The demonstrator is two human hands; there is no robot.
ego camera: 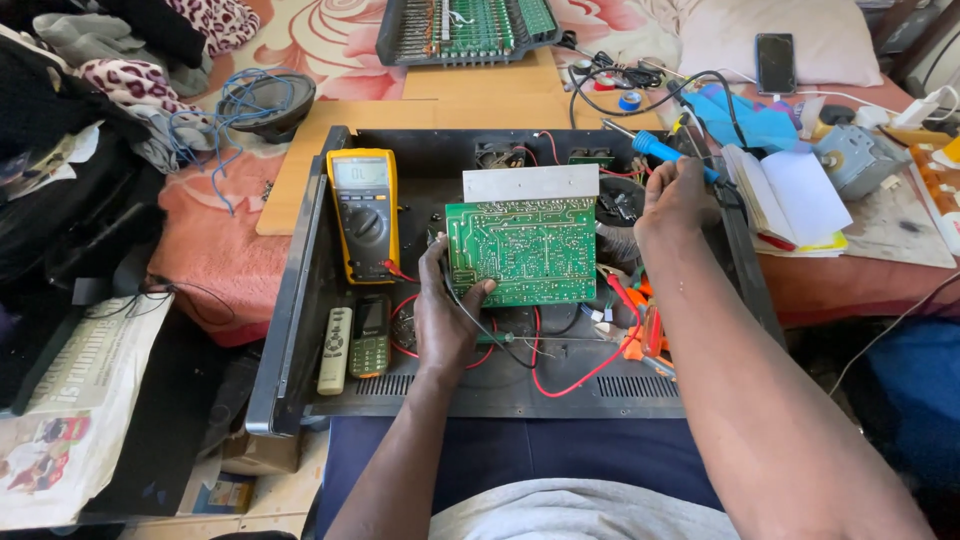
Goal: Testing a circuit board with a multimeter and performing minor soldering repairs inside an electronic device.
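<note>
The left hand point(447, 312) grips the lower left corner of a green board point(522, 252), thumb on its face, holding it tilted over the open black chassis point(300, 290). The right hand point(676, 195) is closed on a blue-handled tool point(668, 152), probably a soldering iron, beyond the board's right edge. A yellow meter point(363, 213) lies left of the board, with a remote point(335, 349) and a phone point(370, 334) below it.
</note>
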